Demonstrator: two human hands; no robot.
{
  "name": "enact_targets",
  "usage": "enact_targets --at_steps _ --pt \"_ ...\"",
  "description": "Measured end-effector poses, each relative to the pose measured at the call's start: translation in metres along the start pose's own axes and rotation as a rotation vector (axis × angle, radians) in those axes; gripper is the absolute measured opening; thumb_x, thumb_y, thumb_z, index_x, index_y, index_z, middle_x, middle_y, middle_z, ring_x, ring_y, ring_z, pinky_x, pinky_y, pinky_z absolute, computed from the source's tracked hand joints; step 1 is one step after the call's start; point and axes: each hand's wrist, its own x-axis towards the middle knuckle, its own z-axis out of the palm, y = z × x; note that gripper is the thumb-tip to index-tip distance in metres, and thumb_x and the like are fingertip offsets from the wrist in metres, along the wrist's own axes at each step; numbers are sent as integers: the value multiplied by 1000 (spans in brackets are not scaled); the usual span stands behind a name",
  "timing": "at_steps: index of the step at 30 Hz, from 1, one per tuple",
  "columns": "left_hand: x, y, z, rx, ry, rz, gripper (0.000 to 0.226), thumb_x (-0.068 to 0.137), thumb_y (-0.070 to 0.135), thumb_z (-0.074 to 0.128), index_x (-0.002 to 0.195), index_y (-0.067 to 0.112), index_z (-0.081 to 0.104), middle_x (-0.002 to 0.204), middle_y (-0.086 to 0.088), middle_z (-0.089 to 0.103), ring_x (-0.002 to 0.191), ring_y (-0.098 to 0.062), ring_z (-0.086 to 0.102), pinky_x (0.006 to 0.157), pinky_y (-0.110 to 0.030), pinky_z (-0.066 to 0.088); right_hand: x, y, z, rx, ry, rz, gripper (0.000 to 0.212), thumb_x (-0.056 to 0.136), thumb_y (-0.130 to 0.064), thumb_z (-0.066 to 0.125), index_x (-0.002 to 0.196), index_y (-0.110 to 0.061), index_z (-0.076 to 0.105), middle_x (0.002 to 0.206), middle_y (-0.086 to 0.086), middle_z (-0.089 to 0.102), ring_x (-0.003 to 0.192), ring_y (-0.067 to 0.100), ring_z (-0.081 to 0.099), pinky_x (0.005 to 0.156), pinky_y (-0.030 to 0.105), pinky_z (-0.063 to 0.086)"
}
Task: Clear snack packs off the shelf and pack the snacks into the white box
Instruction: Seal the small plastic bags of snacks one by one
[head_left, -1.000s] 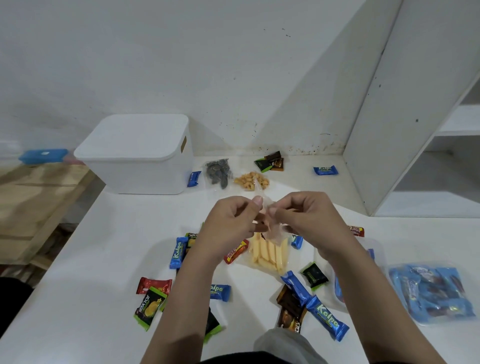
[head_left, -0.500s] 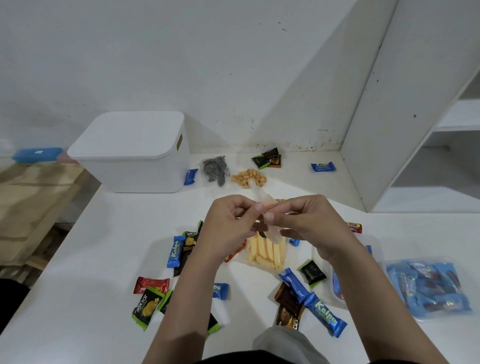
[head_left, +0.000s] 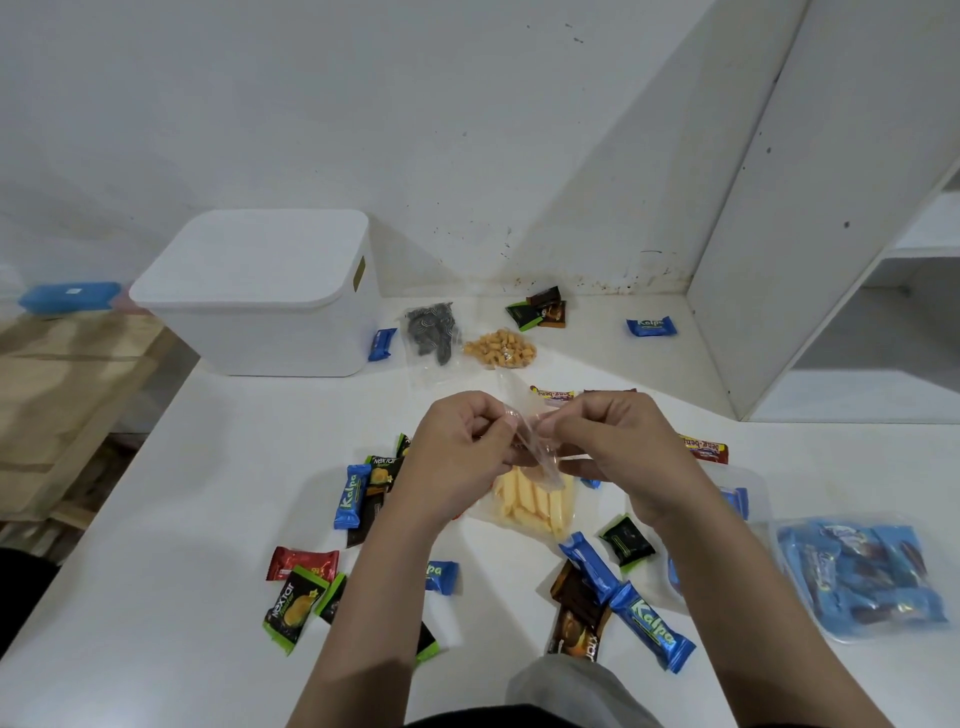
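Observation:
My left hand (head_left: 457, 457) and my right hand (head_left: 618, 452) pinch the top of a clear bag of yellow sticks (head_left: 530, 499) between them, over the middle of the white table (head_left: 182, 545). The bag's lower part rests on the table. The white box (head_left: 270, 291) stands at the back left with its lid on. Small wrapped snacks lie scattered around my arms: a blue Kalpa bar (head_left: 652, 626), a green Nextar pack (head_left: 293, 605), a red pack (head_left: 301, 564). Further back lie a bag of dark snacks (head_left: 434, 332) and a bag of orange snacks (head_left: 501, 349).
A white shelf unit (head_left: 831, 249) rises at the right, its visible compartments bare. A clear bag of blue packs (head_left: 862, 577) lies at the right edge. A wooden surface (head_left: 62, 395) and a blue item (head_left: 67, 296) sit to the left of the table.
Both hands have stayed together on the bag's top, shifting only slightly. The clear film between the fingers now stands a little more spread.

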Motion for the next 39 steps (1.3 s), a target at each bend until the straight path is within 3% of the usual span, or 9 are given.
enact_targets --at_steps 5,10,14,17,21,30,34,36,39 --pt "10 -16 6 34 51 -24 24 87 31 65 101 14 60 96 2 71 86 -11 70 71 -24 53 10 7 -3 114 24 77 17 87 -4 59 72 -6 67 86 19 67 73 21 65 57 30 55" --pt "37 -49 -6 311 -202 -132 118 44 61 85 142 40 21 142 20 31 128 -5 34 98 -32 43 30 15 -24 432 -6 218 17 89 -5 47 98 3 60 95 16 71 86 28 70 57 39 57" --pt "65 -63 3 340 -290 -82 72 56 36 89 117 35 52 111 19 60 96 -1 57 69 -10 45 55 22 -39 522 23 268 22 94 -13 42 106 -1 56 98 15 69 84 27 72 59 39 56" --pt "97 -74 20 404 -234 -43 49 56 48 83 99 36 61 97 15 66 93 -3 60 82 -25 52 79 31 -52 373 156 265 25 96 -31 50 104 -7 54 103 12 70 88 29 72 69 46 57" --pt "154 -89 43 594 -221 -15 62 48 70 69 103 43 58 101 8 63 101 -17 58 85 -41 52 113 47 -73 3 287 159 33 85 -19 69 115 -22 56 97 10 66 82 23 68 63 36 58" --pt "255 -107 111 812 -293 49 80 62 63 73 126 22 48 120 -1 58 108 -23 57 89 -36 47 188 112 -129 -94 576 216 41 80 2 67 116 -17 62 75 5 71 78 30 71 76 43 59" --pt "274 -130 124 901 -324 66 87 59 73 66 128 24 47 128 -2 54 118 -25 51 100 -44 41 215 136 -136 -255 622 273 40 81 -8 68 121 -12 60 99 11 69 90 23 66 86 31 52" --pt "276 -139 120 860 -241 87 92 58 78 60 130 24 48 133 -1 48 125 -24 43 104 -47 36 227 140 -131 -443 630 264 45 83 -15 69 126 -10 57 122 14 57 109 24 57 92 22 38" --pt "275 -150 104 637 177 108 83 66 72 59 125 15 53 132 -9 44 124 -27 39 100 -43 38 247 136 -109 -533 648 73 42 84 -11 66 124 -5 57 127 17 50 121 28 48 97 19 31"
